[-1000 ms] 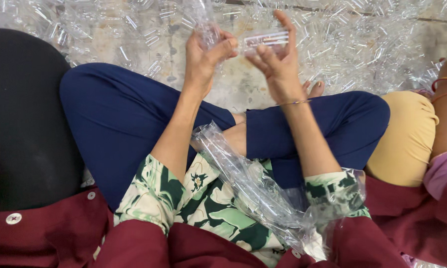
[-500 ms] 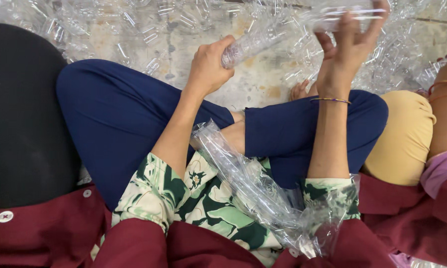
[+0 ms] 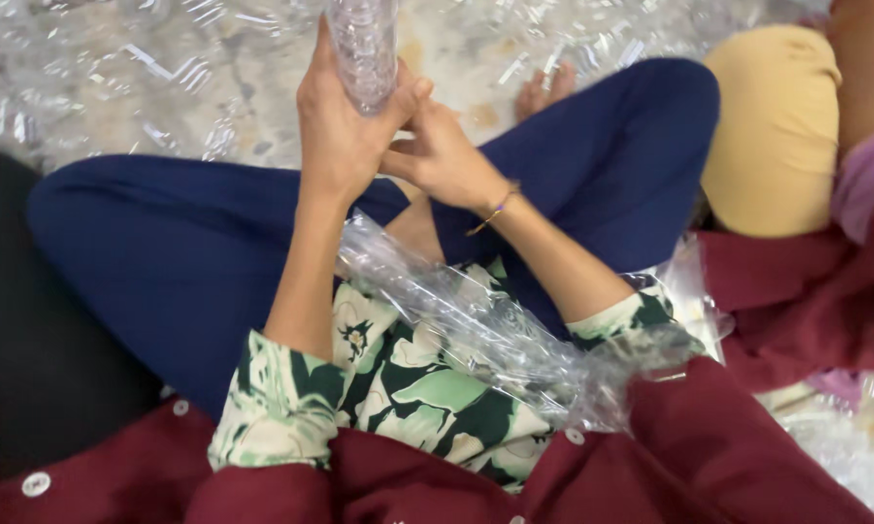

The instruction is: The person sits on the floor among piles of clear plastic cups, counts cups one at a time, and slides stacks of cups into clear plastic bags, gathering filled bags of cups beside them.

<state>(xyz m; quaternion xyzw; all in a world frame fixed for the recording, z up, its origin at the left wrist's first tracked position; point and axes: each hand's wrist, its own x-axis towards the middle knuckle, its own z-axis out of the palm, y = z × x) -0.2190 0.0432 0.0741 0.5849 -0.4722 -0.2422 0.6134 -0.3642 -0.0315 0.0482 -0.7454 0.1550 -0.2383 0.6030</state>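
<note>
The left hand (image 3: 345, 131) is wrapped around a clear plastic bottle (image 3: 362, 49), fingers curled about its ribbed body and thumb pressed against its near side, holding it upright so that its upper part runs out of the top edge of the view. The right hand (image 3: 442, 155) sits just beside and slightly below it, fingers bent and touching the left hand's thumb side near the bottle's lower end; whether it actually pinches the bottle or only rests against the other hand cannot be told, since the fingertips are hidden behind the left hand. A thin bracelet (image 3: 495, 207) circles the right wrist. Both hands are raised over the person's crossed legs in dark blue trousers (image 3: 184, 252), with a bare foot (image 3: 544, 92) peeking out beyond the knee. A crumpled clear plastic bag (image 3: 476, 325) lies across the lap, over a green leaf-patterned top (image 3: 417, 388) and a maroon overgarment (image 3: 709, 456) with white buttons. The floor (image 3: 146, 68) ahead is strewn with more clear plastic bottles (blurred, hard to count). At the right edge sits another person in yellow trousers (image 3: 772, 126)
</note>
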